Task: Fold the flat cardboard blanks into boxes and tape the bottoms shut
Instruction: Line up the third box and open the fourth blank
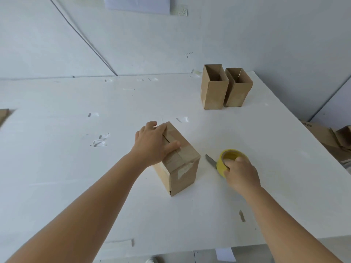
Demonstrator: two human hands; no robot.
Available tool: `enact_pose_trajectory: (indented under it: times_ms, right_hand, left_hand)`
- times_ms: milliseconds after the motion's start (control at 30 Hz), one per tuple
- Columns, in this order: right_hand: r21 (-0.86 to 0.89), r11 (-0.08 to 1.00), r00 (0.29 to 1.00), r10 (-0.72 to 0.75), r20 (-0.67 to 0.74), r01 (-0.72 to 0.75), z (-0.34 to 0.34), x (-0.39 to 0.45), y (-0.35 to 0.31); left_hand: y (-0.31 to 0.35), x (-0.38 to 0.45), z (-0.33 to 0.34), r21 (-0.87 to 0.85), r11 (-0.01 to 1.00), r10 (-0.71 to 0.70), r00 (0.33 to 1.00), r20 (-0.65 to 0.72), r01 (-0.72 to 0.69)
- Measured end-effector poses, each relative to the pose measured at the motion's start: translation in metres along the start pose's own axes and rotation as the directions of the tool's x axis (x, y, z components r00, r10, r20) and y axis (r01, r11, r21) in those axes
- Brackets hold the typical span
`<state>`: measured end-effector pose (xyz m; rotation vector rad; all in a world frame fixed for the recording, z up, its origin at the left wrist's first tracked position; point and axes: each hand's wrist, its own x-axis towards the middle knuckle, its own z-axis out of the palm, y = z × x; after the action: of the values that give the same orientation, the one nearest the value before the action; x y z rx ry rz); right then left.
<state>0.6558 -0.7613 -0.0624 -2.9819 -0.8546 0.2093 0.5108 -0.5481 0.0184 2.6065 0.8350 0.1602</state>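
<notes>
Box (178,164) upright, taped flaps up, under gripping left hand (152,145); right hand (241,171) clutching yellow tape roll (226,158).

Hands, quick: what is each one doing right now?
Left hand: grips the top of the cardboard box, fingers curled over its edge.
Right hand: holds the yellow tape roll.
</notes>
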Motion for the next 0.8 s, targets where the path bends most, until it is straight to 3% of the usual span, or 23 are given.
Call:
enact_pose_trajectory:
  times_ms: [67,133,233,300,367,500,600,700,800]
  right_hand:
    - [0.068,0.998,0.998,0.022,-0.064,-0.018,-0.008,-0.001,-0.008]
    - [0.274,0.962,0.995,0.019,-0.101,0.009,-0.023,-0.002,-0.023]
    - [0.624,0.771,0.991,-0.122,-0.057,0.131,-0.053,-0.006,-0.055]
    - [0.702,0.689,0.975,-0.22,-0.033,0.179,-0.068,-0.009,-0.075]
    - [0.708,0.678,0.96,-0.28,0.001,0.197,-0.079,-0.01,-0.092]
    - [0.73,0.646,0.935,-0.353,0.027,0.223,-0.092,-0.006,-0.117]
    - [0.831,0.522,0.954,-0.298,-0.035,0.194,-0.098,-0.001,-0.121]
    - [0.872,0.452,0.968,-0.236,-0.086,0.188,-0.101,0.0,-0.126]
    - [0.922,0.337,0.98,-0.123,-0.156,0.189,-0.1,0.001,-0.138]
  left_hand:
    - [-0.003,-0.001,0.002,-0.096,0.995,-0.035,0.999,-0.012,0.034]
    - [-0.007,-0.005,0.005,-0.249,0.965,-0.095,0.995,-0.036,0.083]
    - [-0.014,-0.009,0.009,-0.421,0.883,-0.269,0.958,-0.097,0.205]
    - [-0.02,-0.01,0.011,-0.401,0.856,-0.384,0.92,-0.073,0.326]
    - [-0.024,-0.013,0.012,-0.373,0.834,-0.439,0.898,-0.005,0.406]
    - [-0.022,-0.017,0.006,-0.584,0.754,-0.349,0.937,0.033,0.302]
    - [-0.021,-0.017,-0.007,-0.691,0.704,-0.303,0.949,-0.085,0.163]
    - [-0.014,-0.017,-0.022,-0.818,0.575,-0.241,0.953,-0.186,-0.015]
    - [-0.009,-0.013,-0.027,-0.868,0.487,-0.262,0.932,-0.251,-0.097]
